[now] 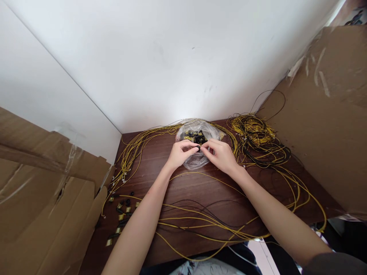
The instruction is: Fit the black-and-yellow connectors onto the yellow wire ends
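My left hand [182, 153] pinches a small black part [198, 148] between thumb and forefinger. From the other side my right hand [219, 153] closes its fingertips on or right beside the same part; its exact contact is too small to make out. Both hands are over a clear plastic bag [212, 130] that lies open on the brown table [160, 152]. Inside the bag is a heap of black and yellow small parts [196, 136], partly hidden by my fingers.
Yellow and black wires [134, 149] curve along the back and left. A tangled wire coil [254, 131] lies at the right, and more wires [200, 221] cross in front. Small black parts with yellow tags [120, 217] sit at left. Cardboard [321, 126] flanks the table.
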